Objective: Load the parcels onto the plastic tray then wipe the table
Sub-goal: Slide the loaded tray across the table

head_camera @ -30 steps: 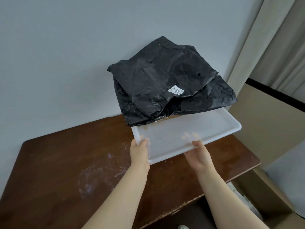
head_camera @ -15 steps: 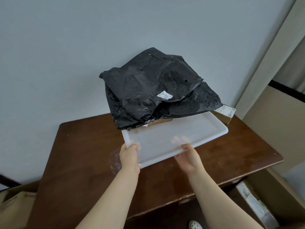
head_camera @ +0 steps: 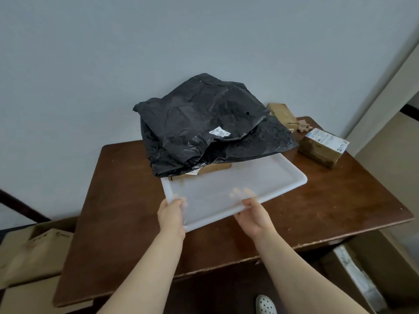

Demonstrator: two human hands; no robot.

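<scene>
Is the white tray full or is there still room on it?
Partly loaded. Black bagged parcels cover the far half of the tray; its near half is bare, held by the left hand and right hand.

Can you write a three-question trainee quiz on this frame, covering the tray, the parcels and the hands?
1. True or false: both hands grip the near edge of the white plastic tray.
2. What sits on the far part of the tray? A) black bagged parcels B) a wiping cloth C) nothing
3. Fill in: two brown taped boxes remain on the table's far ____ corner.

Key:
1. True: the left hand and the right hand both hold it.
2. A: the black bagged parcels.
3. Right: the labelled box and the box behind it stand on the table.
</scene>
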